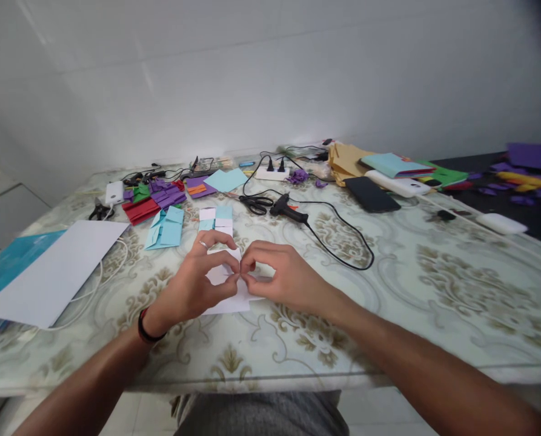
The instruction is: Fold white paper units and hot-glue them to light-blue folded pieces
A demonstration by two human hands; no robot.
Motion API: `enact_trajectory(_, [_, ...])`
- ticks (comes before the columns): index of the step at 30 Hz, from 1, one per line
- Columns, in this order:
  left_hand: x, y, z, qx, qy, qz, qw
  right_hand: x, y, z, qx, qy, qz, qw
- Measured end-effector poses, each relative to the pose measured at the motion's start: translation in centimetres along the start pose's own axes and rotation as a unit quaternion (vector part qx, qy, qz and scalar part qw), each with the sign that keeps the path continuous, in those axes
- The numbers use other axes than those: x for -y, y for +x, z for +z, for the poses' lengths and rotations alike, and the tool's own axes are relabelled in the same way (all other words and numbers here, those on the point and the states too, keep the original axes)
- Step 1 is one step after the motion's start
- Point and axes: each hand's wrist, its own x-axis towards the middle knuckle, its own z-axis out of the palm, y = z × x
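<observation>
A white sheet of paper point(228, 303) lies in front of me on the patterned tablecloth, with cuts or folds along its edges. My left hand point(196, 278) pinches it near the middle, thumb against index finger, and wears a ring and a dark wristband. Fingertip to fingertip with it, my right hand point(282, 272) pinches the same paper from the right. The exact fold between the fingertips is hidden. Just behind my left hand lies a folded blue and white paper piece point(223, 218). Another folded light blue piece point(165, 227) sits to its left.
Behind my hands are black scissors point(255, 204) and a glue gun point(288, 209) with a looping cord. White sheets point(65, 266) lie at left over a white cable. A power strip point(272, 174), a dark phone point(372, 194) and colored paper point(166, 194) stand farther back.
</observation>
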Motion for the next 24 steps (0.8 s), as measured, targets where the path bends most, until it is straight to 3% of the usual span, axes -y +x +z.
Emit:
enact_trajectory(9, [0.6,0.4,-1.2,-0.007,0.013,-0.023,1.000,-0.2,0.2,-1.0,0.010,-0.032,-0.007,0.999])
enact_trajectory(13, [1.8,0.9,-2.1,-0.047,0.011,-0.040,0.998,-0.2,0.4,-1.7,-0.007,-0.038,0.008,0.999])
enact_trajectory(16, [1.9,1.0,-1.9,-0.072,-0.058,-0.098,0.991,-0.2,0.3,-1.5,-0.016,-0.053,-0.005,0.998])
enact_trajectory(18, [1.6,1.1,-1.5,-0.031,-0.137,-0.160,0.977,-0.3,0.2,-1.1,-0.017,-0.076,-0.039,0.996])
enact_trajectory(21, [0.9,1.1,-0.9,0.078,-0.248,-0.217,0.941,-0.3,0.1,-0.5,-0.012,-0.101,-0.093,0.990])
enact_trajectory(24, [0.6,1.1,-0.7,0.113,-0.314,-0.236,0.913,-0.2,0.1,-0.2,-0.007,-0.107,-0.116,0.987])
